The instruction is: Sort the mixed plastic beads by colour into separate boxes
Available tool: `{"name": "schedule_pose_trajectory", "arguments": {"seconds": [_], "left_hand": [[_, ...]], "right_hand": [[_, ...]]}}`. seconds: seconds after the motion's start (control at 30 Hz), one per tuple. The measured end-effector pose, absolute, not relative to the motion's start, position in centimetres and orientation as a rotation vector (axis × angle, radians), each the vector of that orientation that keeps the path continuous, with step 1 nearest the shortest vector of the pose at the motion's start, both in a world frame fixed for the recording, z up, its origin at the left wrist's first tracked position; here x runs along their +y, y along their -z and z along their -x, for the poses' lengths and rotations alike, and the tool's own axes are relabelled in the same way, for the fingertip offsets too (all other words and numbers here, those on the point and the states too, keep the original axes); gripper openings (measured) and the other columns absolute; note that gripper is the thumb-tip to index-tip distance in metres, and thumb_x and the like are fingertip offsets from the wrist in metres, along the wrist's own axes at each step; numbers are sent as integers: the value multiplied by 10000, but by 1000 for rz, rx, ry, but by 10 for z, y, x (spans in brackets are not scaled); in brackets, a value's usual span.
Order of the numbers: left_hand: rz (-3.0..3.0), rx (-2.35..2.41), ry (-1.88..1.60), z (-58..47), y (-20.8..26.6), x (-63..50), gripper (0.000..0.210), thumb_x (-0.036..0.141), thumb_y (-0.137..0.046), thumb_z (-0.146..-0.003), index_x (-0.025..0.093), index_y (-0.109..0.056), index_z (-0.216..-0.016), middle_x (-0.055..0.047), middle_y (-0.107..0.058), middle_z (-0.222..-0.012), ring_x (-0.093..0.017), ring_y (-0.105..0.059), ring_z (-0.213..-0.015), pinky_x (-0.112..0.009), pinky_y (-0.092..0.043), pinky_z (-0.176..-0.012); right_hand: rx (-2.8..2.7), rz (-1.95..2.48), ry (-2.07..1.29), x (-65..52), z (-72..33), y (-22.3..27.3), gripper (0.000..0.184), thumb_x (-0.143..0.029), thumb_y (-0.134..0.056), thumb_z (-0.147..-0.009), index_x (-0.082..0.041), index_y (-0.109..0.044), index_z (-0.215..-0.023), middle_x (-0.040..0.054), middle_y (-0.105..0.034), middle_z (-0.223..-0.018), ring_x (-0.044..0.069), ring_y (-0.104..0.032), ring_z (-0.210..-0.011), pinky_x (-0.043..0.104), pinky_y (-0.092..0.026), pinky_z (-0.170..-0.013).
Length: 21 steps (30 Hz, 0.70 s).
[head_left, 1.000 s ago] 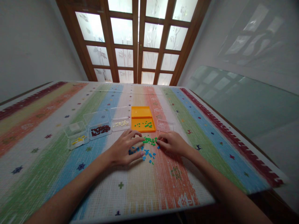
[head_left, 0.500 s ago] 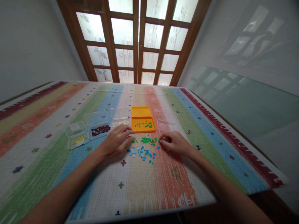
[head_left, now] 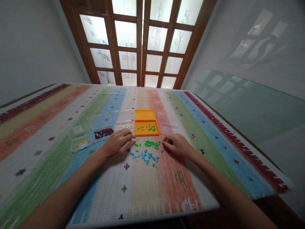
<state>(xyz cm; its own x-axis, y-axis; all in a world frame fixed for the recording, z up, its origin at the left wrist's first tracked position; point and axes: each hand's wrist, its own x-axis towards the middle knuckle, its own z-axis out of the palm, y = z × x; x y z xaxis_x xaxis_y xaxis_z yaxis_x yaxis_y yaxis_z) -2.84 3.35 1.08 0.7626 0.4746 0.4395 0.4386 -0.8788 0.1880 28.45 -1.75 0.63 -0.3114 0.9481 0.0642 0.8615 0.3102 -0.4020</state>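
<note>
Wooden doors (head_left: 139, 41) with frosted panes close off the far end of the room, beyond a table covered by a striped tablecloth (head_left: 143, 187). An orange box (head_left: 146, 134) lies open near the middle of the cloth, its lid section on the far side; a few small green pieces (head_left: 152, 128) rest inside.

Loose green blocks (head_left: 150, 143) form a cluster on the cloth, directly in front of the box and between the two hands. Loose blue blocks (head_left: 145, 156) are spread on the near side of this cluster.

Left hand (head_left: 118, 142): located left of the cluster, fingers bent and close together, tips near the front left corner of the orange box. Two green blocks lie just to the right of these fingertips. Whether the fingers grip anything cannot be determined.

Right hand (head_left: 177, 144): located right of the cluster, thumb and index finger drawn toward each other. The nearest green blocks lie just left of the tips; one blue block lies just below them. A piece between the tips cannot be confirmed.

Clear boxes left of the orange box contain yellow pieces (head_left: 82, 142), dark red pieces (head_left: 104, 133) and whitish pieces (head_left: 125, 126).
</note>
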Motion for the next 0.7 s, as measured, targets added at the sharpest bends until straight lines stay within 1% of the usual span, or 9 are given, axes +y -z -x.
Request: {"name": "schedule_pose_trajectory", "arguments": {"seconds": [0.17,0.4,0.53,0.6,0.7], "left_hand": [[-2874,751,-663,32,-9,36,329,211,-364,-975,150,-686,-1006,-96,-716,-933,-209,-662,-844,-357,-546,-795],[-2863,738,-529,32,-6,35,325,201,-358,-958,153,-674,-1018,-89,-730,-949,-203,-686,-861,-338,-529,-819],[-2857,733,-515,32,-6,35,328,209,-351,-965,154,-673,-992,-87,-728,-925,-203,-682,-838,-341,-528,-800],[-2860,721,-547,31,-7,33,310,205,-368,-960,155,-672,-983,-86,-726,-912,-203,-677,-827,-343,-526,-794],[-2832,678,-650,22,-9,24,261,209,-416,-951,148,-668,-977,-85,-706,-875,-192,-653,-793,-330,-517,-755]], "right_hand": [[-2244,1752,-459,-14,-287,-9,160,-185,-550,-859,-161,-688,-782,32,-685,-681,138,-577,-611,243,-317,-578],[-2212,1928,-428,-8,-292,-11,197,-236,-555,-882,-156,-658,-734,70,-699,-719,158,-588,-651,253,-318,-577],[-2195,1950,-459,-9,-292,-12,211,-228,-553,-884,-162,-633,-700,66,-683,-693,154,-578,-629,256,-314,-567],[-2183,1906,-486,-12,-293,-13,181,-224,-567,-877,-164,-638,-721,55,-680,-685,149,-575,-619,254,-319,-568],[-2159,1807,-510,-18,-295,-11,90,-193,-582,-851,-164,-659,-813,35,-691,-698,140,-579,-614,245,-333,-578]]}}
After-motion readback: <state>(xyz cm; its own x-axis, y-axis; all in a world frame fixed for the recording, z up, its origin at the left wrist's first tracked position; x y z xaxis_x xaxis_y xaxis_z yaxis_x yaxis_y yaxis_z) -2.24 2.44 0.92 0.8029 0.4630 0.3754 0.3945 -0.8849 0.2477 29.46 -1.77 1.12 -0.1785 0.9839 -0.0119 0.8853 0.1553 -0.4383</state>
